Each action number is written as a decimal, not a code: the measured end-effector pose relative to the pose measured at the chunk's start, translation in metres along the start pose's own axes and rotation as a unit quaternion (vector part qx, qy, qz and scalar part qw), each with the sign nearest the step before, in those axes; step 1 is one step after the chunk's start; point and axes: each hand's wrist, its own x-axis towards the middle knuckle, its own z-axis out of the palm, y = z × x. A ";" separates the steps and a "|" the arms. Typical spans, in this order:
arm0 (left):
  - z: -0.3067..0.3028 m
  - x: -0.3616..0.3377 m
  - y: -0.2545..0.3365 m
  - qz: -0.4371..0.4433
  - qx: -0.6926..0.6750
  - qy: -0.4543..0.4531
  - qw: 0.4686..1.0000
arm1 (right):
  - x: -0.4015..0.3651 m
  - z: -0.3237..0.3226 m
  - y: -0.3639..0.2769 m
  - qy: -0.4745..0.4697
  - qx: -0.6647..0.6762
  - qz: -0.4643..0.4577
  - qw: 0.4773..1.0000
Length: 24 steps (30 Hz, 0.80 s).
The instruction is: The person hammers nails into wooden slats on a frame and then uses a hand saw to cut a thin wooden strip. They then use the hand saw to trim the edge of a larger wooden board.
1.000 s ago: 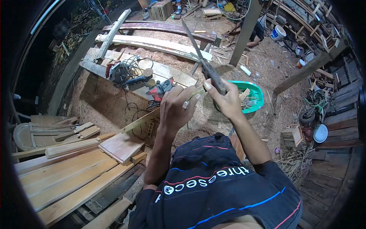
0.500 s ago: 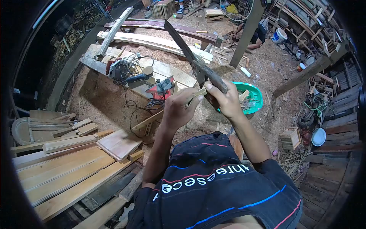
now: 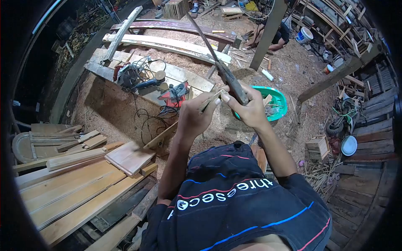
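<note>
My left hand (image 3: 197,115) pinches a small strip of wood (image 3: 213,98) between thumb and fingers. Close beside it, my right hand (image 3: 251,109) is wrapped round the wooden handle of a large blade or saw (image 3: 206,42). The blade points up and away from me, its edge turned nearly side-on to the view. Both thumbs are near the wood strip; whether the right thumb touches it is hard to tell. Behind my right hand lies a green basin (image 3: 281,109) with wood scraps in it.
Power tools with cords, one red (image 3: 173,95), lie on a low plank bench (image 3: 190,78). Boards (image 3: 79,188) are stacked at lower left. A post (image 3: 268,37) stands ahead, with another person (image 3: 279,39) low behind it. Sawdust and scraps cover the ground.
The blade has turned so its broad face shows less, and its tip has shifted slightly right and up. My hands have drawn closer together around the wood strip.
</note>
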 end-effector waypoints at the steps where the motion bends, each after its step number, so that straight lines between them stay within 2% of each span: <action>1: 0.001 0.000 0.000 0.005 -0.010 -0.002 1.000 | -0.001 -0.002 -0.001 -0.004 0.023 0.031 0.999; 3: 0.005 0.000 -0.001 0.014 -0.032 -0.010 0.999 | -0.004 -0.007 -0.005 -0.009 0.066 0.095 0.993; 6: 0.008 0.001 -0.013 -0.057 -0.127 -0.068 0.988 | -0.011 -0.008 0.001 -0.004 0.042 0.114 0.993; 9: 0.010 -0.001 -0.005 -0.073 -0.160 -0.068 0.982 | -0.015 -0.012 -0.004 -0.005 0.094 0.191 0.977; 14: 0.012 -0.004 -0.010 -0.037 -0.072 -0.075 0.994 | -0.020 -0.013 0.000 -0.008 0.070 0.241 0.968; 18: 0.017 -0.009 -0.011 -0.034 -0.072 -0.047 0.996 | -0.021 -0.005 -0.001 0.002 0.157 0.233 0.960; 21: 0.020 -0.010 -0.016 -0.046 -0.088 -0.056 0.994 | -0.025 -0.002 0.012 0.006 0.176 0.243 0.954; 24: 0.023 -0.005 -0.036 -0.045 -0.018 -0.106 0.993 | -0.032 0.001 0.029 0.030 0.157 0.279 0.947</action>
